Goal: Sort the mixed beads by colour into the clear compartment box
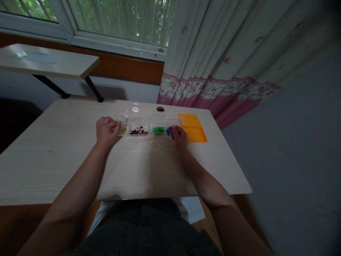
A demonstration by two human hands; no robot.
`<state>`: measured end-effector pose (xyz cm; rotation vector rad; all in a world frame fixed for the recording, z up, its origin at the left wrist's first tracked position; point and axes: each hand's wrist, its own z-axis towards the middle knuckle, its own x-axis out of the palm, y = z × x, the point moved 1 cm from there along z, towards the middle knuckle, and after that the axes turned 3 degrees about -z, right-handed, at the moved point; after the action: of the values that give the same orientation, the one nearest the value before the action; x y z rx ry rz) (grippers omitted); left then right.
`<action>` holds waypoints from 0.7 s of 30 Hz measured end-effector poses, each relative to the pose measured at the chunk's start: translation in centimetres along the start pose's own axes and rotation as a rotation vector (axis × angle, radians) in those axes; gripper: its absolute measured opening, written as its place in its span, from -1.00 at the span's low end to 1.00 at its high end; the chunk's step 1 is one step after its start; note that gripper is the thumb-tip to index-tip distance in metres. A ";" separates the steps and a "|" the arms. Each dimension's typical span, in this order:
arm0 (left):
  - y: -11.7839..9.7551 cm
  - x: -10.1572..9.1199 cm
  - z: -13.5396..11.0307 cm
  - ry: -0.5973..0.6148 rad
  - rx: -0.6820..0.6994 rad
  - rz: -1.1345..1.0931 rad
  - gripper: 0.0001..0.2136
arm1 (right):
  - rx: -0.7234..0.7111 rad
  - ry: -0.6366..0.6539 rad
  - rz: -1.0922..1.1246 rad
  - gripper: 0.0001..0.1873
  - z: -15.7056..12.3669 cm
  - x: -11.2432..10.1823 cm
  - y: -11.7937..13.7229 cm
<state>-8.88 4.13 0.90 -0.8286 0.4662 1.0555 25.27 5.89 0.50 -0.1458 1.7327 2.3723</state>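
A row of clear plastic boxes with raised lids stands across the table. From left to right they hold yellow pieces, brown pieces, green pieces and blue pieces. My left hand is closed at the left end of the row, thumb and fingers against the clear box with the yellow pieces. At the right end my right hand has its fingers pinched together over the blue pieces, partly covering them; what they hold is hidden. Several loose pale yellow pieces lie in front of the row.
An orange open case lies just right of my right hand. Behind the row is a round cable hole in the table. A raised shelf stands at the back left, and a curtain hangs behind the right side.
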 end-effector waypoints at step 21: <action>-5.5 0.2 -0.9 0.209 0.314 -0.241 -0.74 | -0.335 0.220 -0.623 -0.59 -0.2 -0.3 0.9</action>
<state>-3.83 2.23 2.23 -0.6962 0.6726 0.6549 25.38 5.43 1.38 -0.8832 1.1093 2.1815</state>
